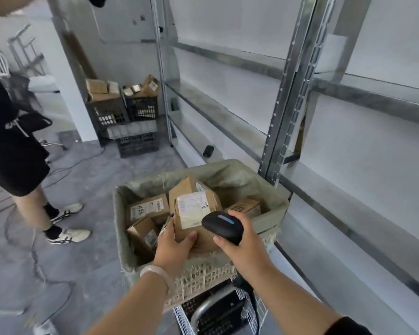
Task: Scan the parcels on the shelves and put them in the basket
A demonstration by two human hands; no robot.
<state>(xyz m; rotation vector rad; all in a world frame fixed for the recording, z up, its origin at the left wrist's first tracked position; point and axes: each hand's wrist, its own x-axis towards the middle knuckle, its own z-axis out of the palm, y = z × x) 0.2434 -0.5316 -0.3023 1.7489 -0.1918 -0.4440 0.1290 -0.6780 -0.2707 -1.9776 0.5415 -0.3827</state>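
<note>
My left hand [173,243] grips a brown cardboard parcel [194,215] with a white label, holding it over the basket [269,206]. My right hand [237,240] grips a black handheld scanner [221,227] right beside the parcel, its head facing the label. The basket is lined with a grey-green sack and holds several other cardboard parcels [149,209]. It sits on a wire cart in front of me.
Metal shelving [290,97] runs along the right, its boards bare apart from a small black object [208,151]. Black crates [121,110] with boxes are stacked by the far wall. A person in black shorts [12,151] stands at the left. Cables lie on the floor.
</note>
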